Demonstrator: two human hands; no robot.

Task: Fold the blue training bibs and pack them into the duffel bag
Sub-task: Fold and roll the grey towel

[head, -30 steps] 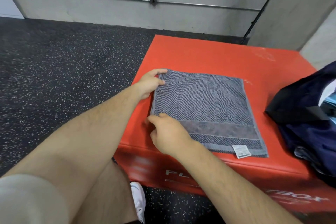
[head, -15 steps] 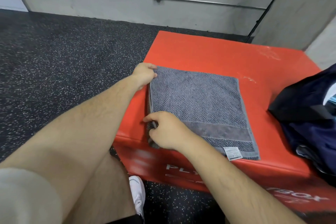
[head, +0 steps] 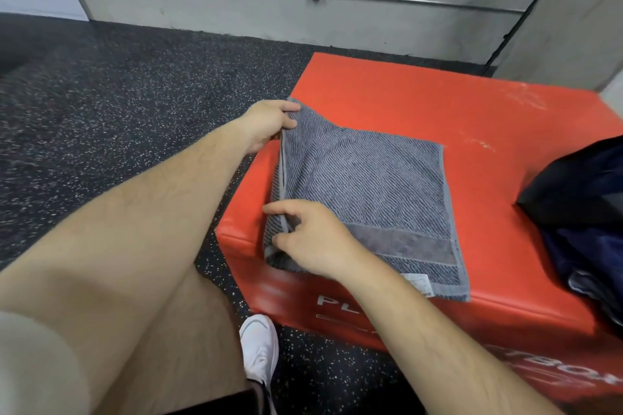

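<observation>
Head view. The folded blue-grey cloth (head: 371, 185) lies on top of the red padded box (head: 438, 101), near its left front corner, and its near left corner overhangs the front edge.

My left hand (head: 269, 125) is at the cloth's far left corner. Thumb and fingertips pinch that corner, which is raised off the box. My right hand (head: 313, 239) is at the near left corner. Thumb and forefinger pinch the stacked layers along the left edge, and the other fingers are curled over the fabric. The whole left edge stands lifted between the two hands; the right half lies flat.

Container: a dark navy duffel bag (head: 580, 199) sits on the right end of the box, apart from the cloth and cut off by the frame. Its contents cannot be told; only dark folds show.

Writing: a small white sewn label (head: 418, 281) sits at the cloth's near edge, its print too small to read. White lettering (head: 332, 301) on the front of the box reads "PL", and my forearm covers the rest. More white letters further right are blurred.

A white shoe (head: 259, 344) stands on the speckled black floor (head: 118, 111) below the box.
</observation>
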